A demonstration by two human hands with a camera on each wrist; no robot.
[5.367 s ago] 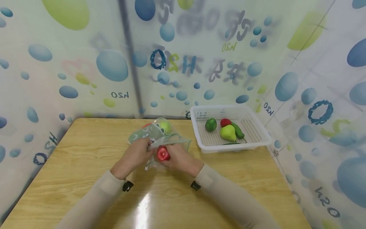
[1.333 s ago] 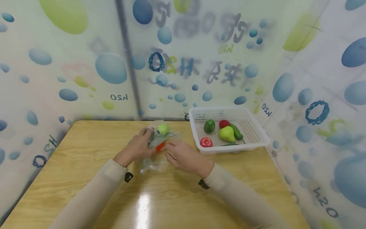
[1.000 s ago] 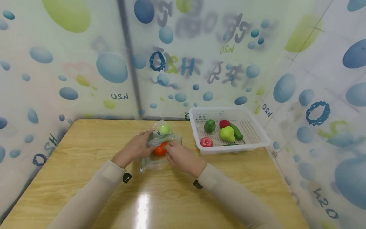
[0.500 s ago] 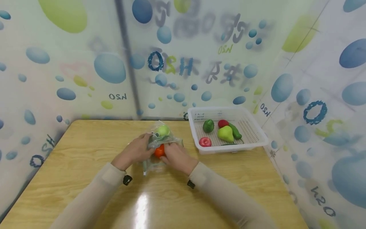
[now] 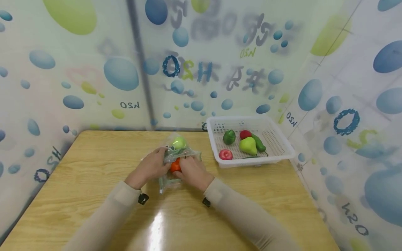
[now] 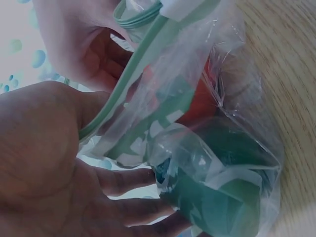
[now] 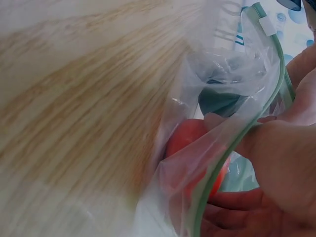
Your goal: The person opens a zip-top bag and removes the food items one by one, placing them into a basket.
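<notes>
A clear zip bag (image 5: 169, 183) with a green-edged mouth lies on the wooden table. My left hand (image 5: 150, 167) holds the bag's mouth; in the left wrist view the green zip edge (image 6: 123, 86) runs between its thumb and fingers. My right hand (image 5: 194, 172) reaches into the mouth and grips a red-orange tomato (image 5: 175, 166), with thumb and fingers on either side of it. The tomato (image 7: 185, 145) also shows through the plastic in the right wrist view. At the bag's far end is a round green fruit (image 5: 179, 143). Both hands hide part of the bag.
A white perforated basket (image 5: 255, 162) stands at the back right. In it lie a red apple (image 5: 225, 154), a green pepper (image 5: 229, 137), a yellow-green pear (image 5: 248, 146), a red item (image 5: 245, 134) and long green vegetables (image 5: 258, 143). A patterned wall backs the table.
The red apple, earlier in my right hand at the bag, now lies in the basket. My right hand has come back into the bag's mouth and taken hold of the tomato.
</notes>
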